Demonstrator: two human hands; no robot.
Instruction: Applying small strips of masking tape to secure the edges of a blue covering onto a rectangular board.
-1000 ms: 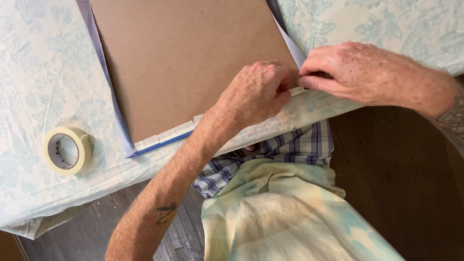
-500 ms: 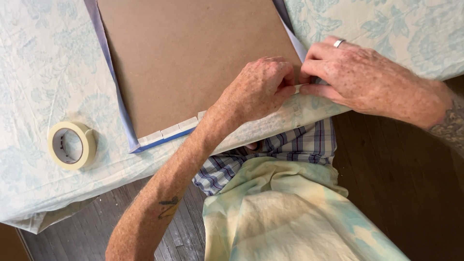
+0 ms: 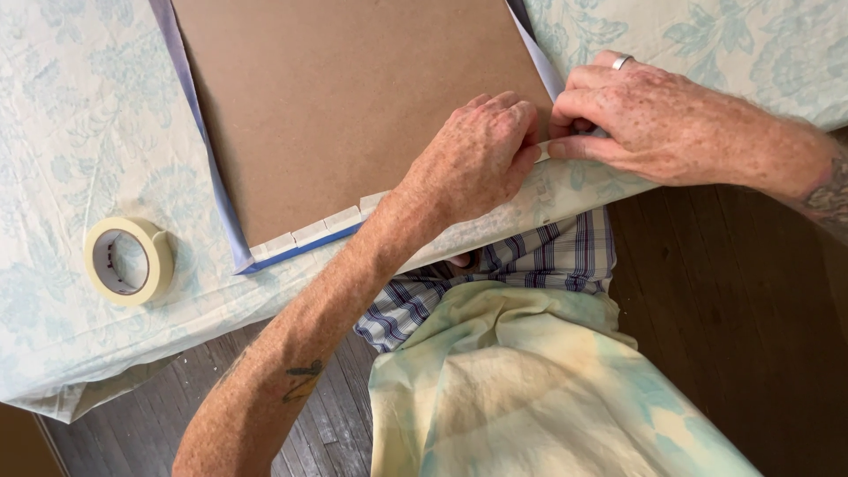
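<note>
A table [image 3: 79, 115] wears a pale cloth with light blue flowers. Under it is a dark wood floor [image 3: 707, 291]. One brown board [image 3: 353, 115] lies flat on the cloth, with blue paper [image 3: 208, 168] sticking out along its edges. One roll of tape [image 3: 128, 261] lies on the cloth, well apart from the board. Pale tape pieces [image 3: 318, 231] sit along the board's near edge. The left hand [image 3: 473, 159] is curled and pressed down on the board's near corner. The right hand [image 3: 645, 115], with one ring, pinches the edge just beside it.
</note>
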